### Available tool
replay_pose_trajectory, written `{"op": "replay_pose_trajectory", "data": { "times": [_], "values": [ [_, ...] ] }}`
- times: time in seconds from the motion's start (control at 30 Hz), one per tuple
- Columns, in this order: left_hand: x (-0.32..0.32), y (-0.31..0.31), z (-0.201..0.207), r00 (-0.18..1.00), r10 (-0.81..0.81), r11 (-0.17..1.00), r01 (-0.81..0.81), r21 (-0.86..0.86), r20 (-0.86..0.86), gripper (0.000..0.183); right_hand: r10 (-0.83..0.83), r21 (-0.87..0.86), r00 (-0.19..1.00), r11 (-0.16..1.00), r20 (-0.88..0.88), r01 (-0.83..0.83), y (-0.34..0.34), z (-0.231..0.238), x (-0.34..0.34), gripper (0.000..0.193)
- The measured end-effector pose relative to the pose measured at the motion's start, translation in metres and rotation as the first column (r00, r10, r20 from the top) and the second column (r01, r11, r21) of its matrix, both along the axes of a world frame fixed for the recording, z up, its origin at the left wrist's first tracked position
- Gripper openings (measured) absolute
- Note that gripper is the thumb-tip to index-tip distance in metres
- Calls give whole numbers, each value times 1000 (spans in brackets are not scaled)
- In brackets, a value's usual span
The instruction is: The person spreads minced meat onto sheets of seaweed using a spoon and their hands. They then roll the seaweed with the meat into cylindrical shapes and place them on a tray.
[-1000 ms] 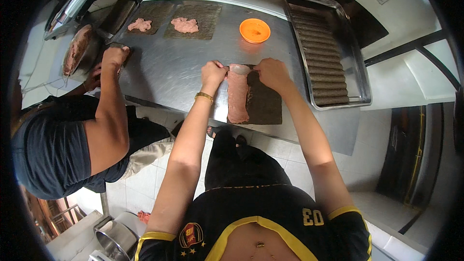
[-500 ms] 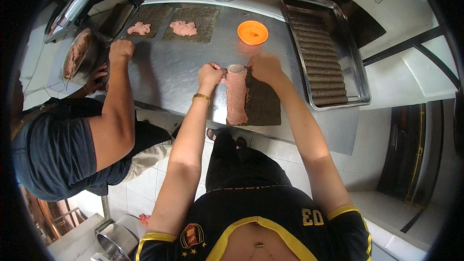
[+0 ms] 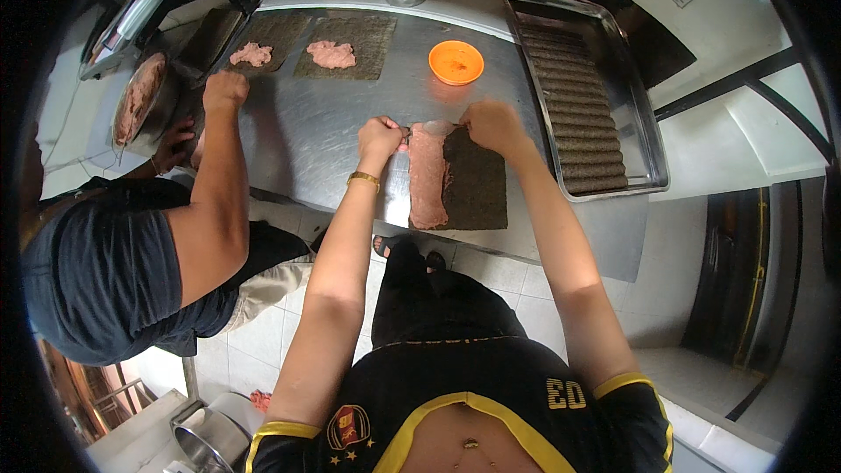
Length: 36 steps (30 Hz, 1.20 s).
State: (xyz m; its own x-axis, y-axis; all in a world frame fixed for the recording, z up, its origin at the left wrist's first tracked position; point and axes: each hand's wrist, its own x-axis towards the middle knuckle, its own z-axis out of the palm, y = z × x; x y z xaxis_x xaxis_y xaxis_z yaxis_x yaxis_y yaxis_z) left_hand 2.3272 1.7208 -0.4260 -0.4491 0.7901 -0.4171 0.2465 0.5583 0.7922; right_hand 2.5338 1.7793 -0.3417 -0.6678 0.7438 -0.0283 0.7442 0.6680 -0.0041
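A dark seaweed sheet (image 3: 477,184) lies at the table's near edge, its left part covered by a long strip of pink minced meat (image 3: 427,180). My right hand (image 3: 495,125) is closed on a spoon (image 3: 438,127), whose bowl rests at the far end of the strip. At the far left corner of the sheet, my left hand (image 3: 381,138) is closed in a pinch on its edge. Its fingertips partly hide that corner.
An orange bowl (image 3: 456,63) stands beyond my hands. On the right, a metal tray (image 3: 644,136) holds several dark rolls (image 3: 583,114). Two more seaweed sheets (image 3: 372,35) carry meat lumps (image 3: 331,54). To the left, a co-worker's arm (image 3: 219,184) reaches over the table near a meat-filled bowl (image 3: 162,109).
My right hand has shifted slightly to the right, and the spoon's bowl has moved with it across the far end of the meat. My left hand keeps nearly the same place.
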Motion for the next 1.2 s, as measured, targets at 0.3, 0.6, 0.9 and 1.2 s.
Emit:
{"op": "replay_pose_trajectory", "data": {
  "times": [0.3, 0.6, 0.9, 1.2],
  "values": [
    [69, -51, 38, 830, -15, 903, 250, 348, -557, 21, -290, -312, 933, 925, -212, 217, -11, 9, 60, 24],
    [180, -170, 17, 358, -596, 603, 791, -106, -719, 84, -345, -340, 844, 917, -410, 209, -34, -50, 55, 17],
    [180, -174, 11, 309, -581, 590, 797, -128, -753, 84, -287, -278, 841, 945, -459, 170, -86, -47, 45, 17],
    [180, -175, 0, 301, -591, 556, 824, -108, -748, 80, -278, -373, 925, 912, -257, 170, -156, -14, 58, 20]
  ]
}}
